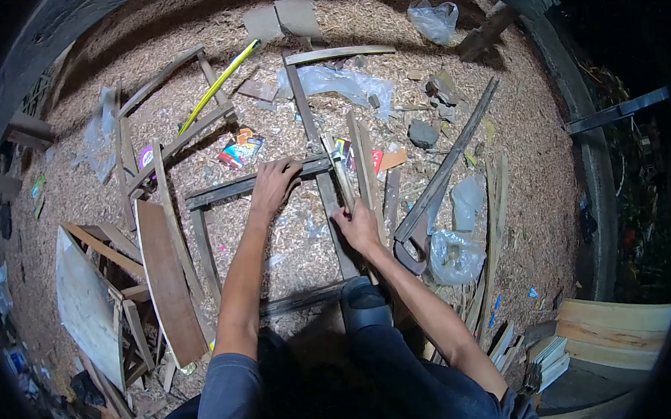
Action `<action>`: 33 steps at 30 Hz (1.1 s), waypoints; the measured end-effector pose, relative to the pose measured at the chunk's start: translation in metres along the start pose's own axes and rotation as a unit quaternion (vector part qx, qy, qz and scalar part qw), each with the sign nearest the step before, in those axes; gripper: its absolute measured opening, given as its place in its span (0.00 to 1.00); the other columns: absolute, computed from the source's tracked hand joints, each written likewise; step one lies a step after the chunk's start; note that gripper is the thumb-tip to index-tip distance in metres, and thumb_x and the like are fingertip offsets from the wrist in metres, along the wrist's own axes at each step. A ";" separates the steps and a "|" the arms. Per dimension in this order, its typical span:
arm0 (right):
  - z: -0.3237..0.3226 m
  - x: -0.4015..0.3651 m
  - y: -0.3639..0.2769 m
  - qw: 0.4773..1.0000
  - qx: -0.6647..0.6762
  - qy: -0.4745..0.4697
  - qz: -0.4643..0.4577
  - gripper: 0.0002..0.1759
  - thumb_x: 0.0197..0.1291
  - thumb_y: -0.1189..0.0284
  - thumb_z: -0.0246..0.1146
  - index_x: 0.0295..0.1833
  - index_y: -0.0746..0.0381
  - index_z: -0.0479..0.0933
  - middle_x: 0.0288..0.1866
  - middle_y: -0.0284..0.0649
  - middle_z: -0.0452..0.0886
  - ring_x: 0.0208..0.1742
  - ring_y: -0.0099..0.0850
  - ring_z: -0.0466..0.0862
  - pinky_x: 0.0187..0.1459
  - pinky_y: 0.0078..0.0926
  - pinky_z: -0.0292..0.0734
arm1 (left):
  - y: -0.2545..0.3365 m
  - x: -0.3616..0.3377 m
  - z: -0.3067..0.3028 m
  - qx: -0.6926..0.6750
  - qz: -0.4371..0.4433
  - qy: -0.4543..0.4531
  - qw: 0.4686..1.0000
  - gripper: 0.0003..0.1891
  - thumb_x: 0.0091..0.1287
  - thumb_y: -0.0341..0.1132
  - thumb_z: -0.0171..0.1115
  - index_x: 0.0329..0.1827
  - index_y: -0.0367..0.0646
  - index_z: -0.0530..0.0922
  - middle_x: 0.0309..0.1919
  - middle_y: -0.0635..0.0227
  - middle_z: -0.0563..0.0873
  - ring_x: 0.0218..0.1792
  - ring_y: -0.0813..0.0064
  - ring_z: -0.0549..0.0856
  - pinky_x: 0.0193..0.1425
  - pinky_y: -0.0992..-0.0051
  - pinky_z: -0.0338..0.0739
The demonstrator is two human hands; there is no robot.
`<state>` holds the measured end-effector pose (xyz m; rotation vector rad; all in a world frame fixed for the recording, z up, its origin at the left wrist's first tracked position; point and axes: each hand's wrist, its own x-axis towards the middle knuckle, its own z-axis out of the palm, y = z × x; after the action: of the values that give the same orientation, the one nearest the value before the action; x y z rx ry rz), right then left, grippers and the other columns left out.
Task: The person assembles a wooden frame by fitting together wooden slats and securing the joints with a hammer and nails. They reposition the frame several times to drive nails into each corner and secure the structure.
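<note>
My left hand (275, 184) lies over the dark top bar (224, 191) of a rectangular wooden frame, its fingers curled over the bar. In my right hand (358, 227) is a hammer (341, 177), gripped by its pale handle. The hammer's head end is at the frame's upper right corner, where the top bar meets a long upright strip (327, 202). My foot in a dark sandal (365, 306) is at the lower right corner, overlapping the bottom bar (302, 298). Wood shavings show through the frame's middle.
A handsaw (414, 255) lies to the right, partly under a long dark beam (454, 161). A yellow measuring stick (219, 89) leans across another wooden frame (195, 137). Curved boards (169, 283) stand at left. Plastic bags (457, 256), stones (422, 133) and packets (240, 150) are scattered about.
</note>
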<state>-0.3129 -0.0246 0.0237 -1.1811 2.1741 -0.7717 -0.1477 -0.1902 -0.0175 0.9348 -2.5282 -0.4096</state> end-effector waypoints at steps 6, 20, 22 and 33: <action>0.007 0.002 0.000 1.000 0.018 -0.018 0.004 0.19 0.57 0.66 0.70 0.43 0.70 0.73 0.33 0.51 0.84 0.36 0.48 0.86 0.40 0.43 0.78 | 0.005 0.000 0.002 0.041 -0.006 -0.011 0.999 0.15 0.68 0.43 0.61 0.56 0.54 0.77 0.56 0.67 0.78 0.56 0.61 0.78 0.62 0.58 0.66; 0.010 0.012 0.009 0.998 0.010 -0.038 0.043 0.21 0.55 0.65 0.71 0.40 0.70 0.72 0.33 0.54 0.82 0.38 0.51 0.84 0.42 0.44 0.76 | 0.015 0.003 0.001 0.103 -0.033 -0.065 0.992 0.25 0.64 0.32 0.60 0.65 0.68 0.75 0.59 0.62 0.76 0.59 0.59 0.76 0.66 0.47 0.63; 0.010 0.010 0.010 0.998 0.009 -0.040 0.048 0.21 0.54 0.65 0.72 0.40 0.70 0.72 0.33 0.54 0.82 0.39 0.51 0.84 0.42 0.44 0.76 | 0.017 0.005 0.000 0.096 -0.036 -0.072 0.992 0.28 0.63 0.29 0.60 0.65 0.69 0.74 0.60 0.62 0.76 0.60 0.59 0.75 0.66 0.47 0.62; 0.022 0.014 0.024 0.999 -0.041 0.002 -0.010 0.21 0.53 0.66 0.73 0.40 0.69 0.72 0.38 0.55 0.82 0.41 0.52 0.83 0.45 0.45 0.75 | 0.009 0.005 -0.005 -0.015 -0.023 -0.048 0.998 0.23 0.63 0.34 0.63 0.62 0.59 0.75 0.55 0.63 0.80 0.58 0.61 0.78 0.62 0.56 0.67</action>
<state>-0.3173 -0.0313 -0.0108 -1.2434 2.2196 -0.7002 -0.1545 -0.1875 -0.0082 0.9851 -2.5831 -0.5170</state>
